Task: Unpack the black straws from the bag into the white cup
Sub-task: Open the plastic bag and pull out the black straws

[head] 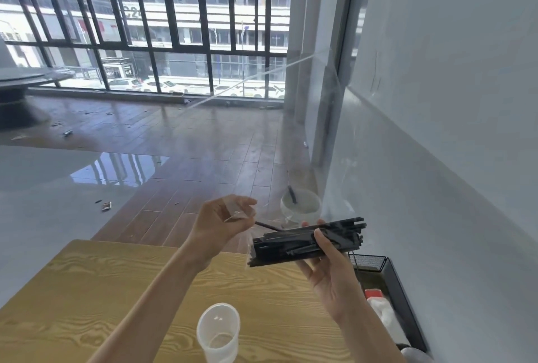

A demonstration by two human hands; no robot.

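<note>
Above the table [87, 290], right hand [334, 272] grips black straws [305, 241]; left hand [224, 217] seemingly pinches one straw (labels unreadable).

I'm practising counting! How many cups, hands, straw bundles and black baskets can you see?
Cups: 1, the white cup on the table.
Hands: 2, left hand, right hand.
Straw bundles: 1, black straws.
Black baskets: 1, wire basket.
Total: 5
</note>
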